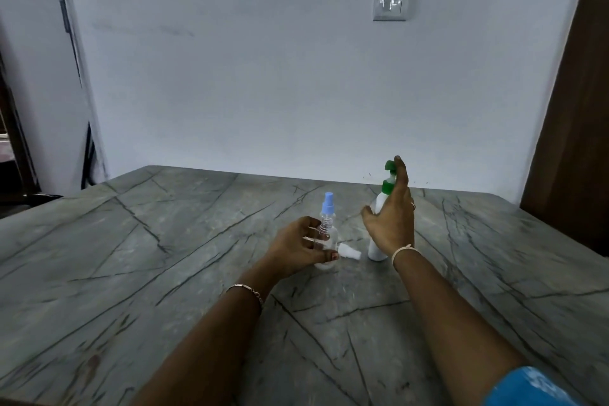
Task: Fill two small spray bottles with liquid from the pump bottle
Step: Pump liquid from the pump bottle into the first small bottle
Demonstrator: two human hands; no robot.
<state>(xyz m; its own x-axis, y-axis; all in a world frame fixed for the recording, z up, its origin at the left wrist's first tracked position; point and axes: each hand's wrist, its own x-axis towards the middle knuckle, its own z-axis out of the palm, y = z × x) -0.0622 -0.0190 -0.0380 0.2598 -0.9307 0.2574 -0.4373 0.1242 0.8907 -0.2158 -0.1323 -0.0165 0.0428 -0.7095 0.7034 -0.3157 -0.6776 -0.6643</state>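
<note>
The right hand (pixel 390 224) is spread open, forefinger tip on the green head of the upright white pump bottle (pixel 376 253) on the bench (pixel 164 257), while the left hand (pixel 296 250), forearm low, curls fingers and thumb round a small clear bottle (pixel 332 235) just beside it.

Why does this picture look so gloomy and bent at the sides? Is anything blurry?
Head view: dim, flat light with no sharp shadows on the table; the wide lens slants the side edges of the wall; the clear spray bottle looks slightly smeared.
</note>
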